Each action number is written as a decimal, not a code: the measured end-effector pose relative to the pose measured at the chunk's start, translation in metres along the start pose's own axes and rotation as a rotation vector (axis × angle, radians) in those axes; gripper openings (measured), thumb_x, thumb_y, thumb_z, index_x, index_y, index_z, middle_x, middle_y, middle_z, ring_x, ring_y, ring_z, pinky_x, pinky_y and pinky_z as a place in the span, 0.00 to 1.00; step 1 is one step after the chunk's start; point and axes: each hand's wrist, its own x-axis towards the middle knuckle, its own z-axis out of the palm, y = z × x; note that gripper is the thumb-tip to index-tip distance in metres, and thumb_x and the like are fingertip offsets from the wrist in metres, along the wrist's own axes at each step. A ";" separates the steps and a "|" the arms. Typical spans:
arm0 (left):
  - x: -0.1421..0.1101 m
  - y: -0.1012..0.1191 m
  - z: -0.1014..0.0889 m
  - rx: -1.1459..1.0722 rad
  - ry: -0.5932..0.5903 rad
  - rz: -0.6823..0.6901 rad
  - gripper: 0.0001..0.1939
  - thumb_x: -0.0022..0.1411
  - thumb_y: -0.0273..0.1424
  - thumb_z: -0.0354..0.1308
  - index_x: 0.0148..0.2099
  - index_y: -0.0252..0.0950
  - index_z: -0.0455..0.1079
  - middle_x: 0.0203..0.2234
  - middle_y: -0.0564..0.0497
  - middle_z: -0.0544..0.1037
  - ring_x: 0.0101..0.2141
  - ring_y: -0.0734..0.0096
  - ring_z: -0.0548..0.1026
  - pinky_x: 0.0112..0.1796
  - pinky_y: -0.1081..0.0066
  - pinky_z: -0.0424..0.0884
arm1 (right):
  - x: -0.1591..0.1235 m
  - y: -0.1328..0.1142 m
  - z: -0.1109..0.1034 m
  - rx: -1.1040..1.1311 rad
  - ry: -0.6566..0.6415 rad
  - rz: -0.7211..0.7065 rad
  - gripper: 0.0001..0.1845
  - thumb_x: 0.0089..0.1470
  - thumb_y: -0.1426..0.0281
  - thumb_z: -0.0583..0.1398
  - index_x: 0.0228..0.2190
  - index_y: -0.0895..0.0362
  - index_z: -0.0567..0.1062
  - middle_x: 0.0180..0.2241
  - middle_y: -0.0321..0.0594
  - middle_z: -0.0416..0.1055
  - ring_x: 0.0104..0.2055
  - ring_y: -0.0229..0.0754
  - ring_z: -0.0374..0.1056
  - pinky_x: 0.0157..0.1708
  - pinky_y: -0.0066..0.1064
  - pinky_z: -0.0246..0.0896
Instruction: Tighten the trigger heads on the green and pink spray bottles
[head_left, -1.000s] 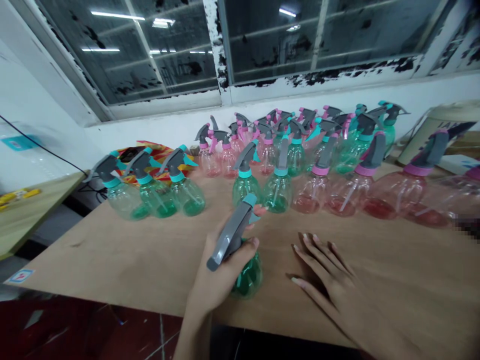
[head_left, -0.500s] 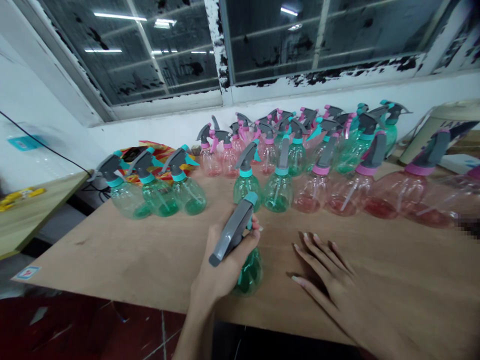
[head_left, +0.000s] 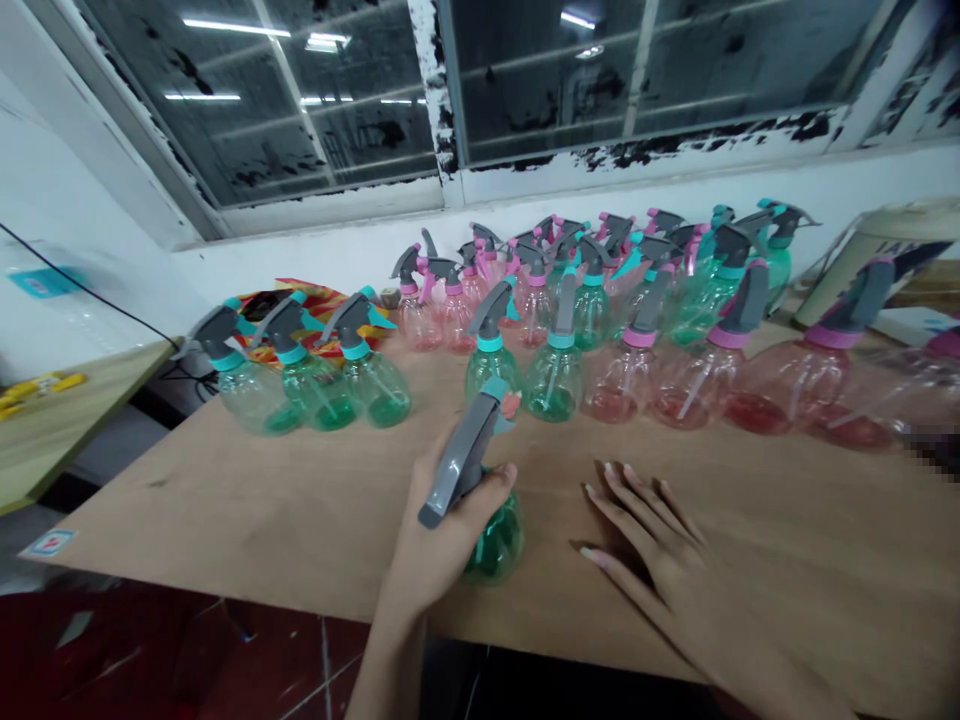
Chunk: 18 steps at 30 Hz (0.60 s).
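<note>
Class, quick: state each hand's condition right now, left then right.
Left hand: closed around the green spray bottle.
Right hand: open, flat on the table, holding nothing.

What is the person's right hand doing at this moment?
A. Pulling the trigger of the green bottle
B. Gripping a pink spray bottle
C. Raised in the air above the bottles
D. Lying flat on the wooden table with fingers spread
D. The right hand lies palm down, fingers spread, on the wooden table, holding nothing, while the left hand grips the green spray bottle by its neck under the grey trigger head.
</note>
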 end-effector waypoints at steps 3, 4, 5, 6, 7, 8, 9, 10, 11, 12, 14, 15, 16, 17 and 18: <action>0.000 0.000 0.001 0.012 -0.009 -0.008 0.21 0.59 0.38 0.61 0.54 0.40 0.73 0.28 0.53 0.79 0.28 0.67 0.75 0.32 0.70 0.73 | 0.000 0.000 -0.001 0.006 -0.009 0.002 0.32 0.62 0.52 0.51 0.61 0.56 0.63 0.65 0.45 0.55 0.67 0.51 0.51 0.63 0.54 0.51; 0.000 0.000 0.001 0.009 -0.013 -0.013 0.21 0.59 0.38 0.60 0.54 0.41 0.72 0.28 0.53 0.79 0.28 0.68 0.75 0.32 0.71 0.73 | 0.000 0.000 -0.002 0.002 -0.011 0.005 0.32 0.62 0.52 0.51 0.61 0.56 0.63 0.65 0.45 0.55 0.67 0.51 0.51 0.63 0.54 0.51; 0.000 0.000 0.001 0.003 -0.021 -0.017 0.21 0.60 0.37 0.60 0.55 0.41 0.72 0.29 0.53 0.79 0.28 0.68 0.75 0.32 0.71 0.73 | 0.001 0.000 -0.002 -0.002 -0.013 0.008 0.31 0.62 0.52 0.51 0.61 0.56 0.63 0.65 0.44 0.55 0.67 0.51 0.52 0.63 0.54 0.51; 0.000 0.000 0.001 -0.010 -0.032 -0.017 0.21 0.60 0.37 0.60 0.56 0.42 0.71 0.32 0.53 0.80 0.30 0.68 0.76 0.34 0.71 0.73 | 0.001 0.000 -0.003 -0.006 -0.012 0.013 0.31 0.62 0.52 0.51 0.61 0.55 0.63 0.65 0.44 0.56 0.67 0.50 0.52 0.63 0.53 0.51; 0.000 0.000 0.002 -0.028 -0.042 -0.011 0.22 0.60 0.36 0.60 0.57 0.43 0.70 0.36 0.52 0.80 0.32 0.68 0.77 0.36 0.71 0.73 | 0.001 -0.001 -0.003 -0.010 -0.010 0.014 0.31 0.62 0.52 0.51 0.60 0.55 0.63 0.65 0.44 0.56 0.66 0.50 0.52 0.63 0.53 0.50; 0.000 0.000 0.002 -0.047 -0.049 -0.003 0.22 0.61 0.35 0.60 0.58 0.44 0.69 0.41 0.52 0.80 0.35 0.68 0.77 0.38 0.71 0.73 | 0.000 -0.001 -0.003 -0.012 -0.009 0.015 0.31 0.62 0.52 0.51 0.60 0.55 0.63 0.65 0.43 0.56 0.66 0.50 0.52 0.63 0.53 0.50; 0.000 0.000 0.002 -0.063 -0.055 0.003 0.23 0.61 0.34 0.59 0.58 0.45 0.68 0.45 0.51 0.79 0.38 0.67 0.77 0.40 0.71 0.73 | 0.000 -0.001 -0.003 -0.014 -0.008 0.013 0.32 0.62 0.52 0.51 0.61 0.55 0.63 0.65 0.43 0.56 0.67 0.50 0.52 0.63 0.53 0.50; 0.000 0.000 0.002 -0.075 -0.061 0.007 0.23 0.61 0.34 0.59 0.59 0.45 0.68 0.48 0.51 0.77 0.41 0.66 0.77 0.42 0.70 0.73 | 0.000 -0.001 -0.002 -0.016 -0.013 0.010 0.32 0.62 0.52 0.51 0.61 0.56 0.63 0.65 0.44 0.56 0.67 0.51 0.51 0.63 0.53 0.50; 0.000 0.001 0.002 -0.082 -0.064 0.009 0.23 0.61 0.34 0.59 0.59 0.45 0.68 0.50 0.51 0.77 0.43 0.65 0.76 0.43 0.70 0.73 | 0.000 -0.001 -0.002 -0.018 -0.016 0.007 0.32 0.62 0.51 0.51 0.61 0.56 0.63 0.65 0.44 0.55 0.67 0.51 0.51 0.64 0.53 0.50; 0.001 0.002 0.002 -0.085 -0.064 0.012 0.22 0.61 0.33 0.60 0.58 0.45 0.69 0.50 0.50 0.77 0.44 0.64 0.76 0.44 0.69 0.73 | 0.000 -0.001 -0.002 -0.019 -0.019 0.006 0.32 0.62 0.51 0.51 0.61 0.56 0.63 0.65 0.44 0.55 0.67 0.51 0.51 0.64 0.53 0.50; 0.001 0.003 0.001 -0.082 -0.067 0.032 0.21 0.60 0.32 0.60 0.57 0.45 0.70 0.49 0.51 0.77 0.48 0.64 0.74 0.47 0.69 0.72 | -0.001 -0.001 -0.001 -0.023 -0.026 0.006 0.32 0.62 0.52 0.51 0.61 0.56 0.63 0.65 0.44 0.55 0.67 0.51 0.50 0.64 0.54 0.49; 0.002 0.004 0.000 -0.082 -0.068 0.048 0.21 0.60 0.31 0.60 0.56 0.45 0.70 0.49 0.51 0.78 0.50 0.64 0.73 0.49 0.69 0.71 | -0.001 -0.001 -0.001 -0.025 -0.026 0.005 0.32 0.62 0.52 0.51 0.60 0.56 0.63 0.65 0.44 0.55 0.67 0.51 0.50 0.63 0.54 0.50; 0.002 0.004 0.000 -0.082 -0.067 0.063 0.20 0.60 0.29 0.60 0.55 0.45 0.71 0.48 0.52 0.78 0.51 0.64 0.73 0.50 0.69 0.70 | 0.000 -0.001 -0.001 -0.027 -0.023 0.005 0.32 0.62 0.52 0.50 0.61 0.56 0.63 0.65 0.44 0.55 0.67 0.51 0.50 0.63 0.54 0.50; 0.003 0.004 -0.001 -0.080 -0.068 0.072 0.20 0.59 0.29 0.59 0.54 0.44 0.71 0.46 0.52 0.78 0.51 0.64 0.73 0.50 0.69 0.70 | 0.000 0.000 -0.001 -0.029 -0.021 0.005 0.32 0.63 0.52 0.50 0.61 0.56 0.63 0.65 0.44 0.55 0.67 0.51 0.50 0.63 0.54 0.50; 0.003 0.004 -0.001 -0.073 -0.069 0.072 0.18 0.60 0.29 0.59 0.53 0.43 0.72 0.43 0.52 0.79 0.48 0.65 0.75 0.49 0.68 0.70 | 0.000 0.000 -0.001 -0.028 -0.021 0.005 0.32 0.62 0.52 0.51 0.61 0.56 0.62 0.65 0.44 0.55 0.67 0.51 0.50 0.63 0.54 0.51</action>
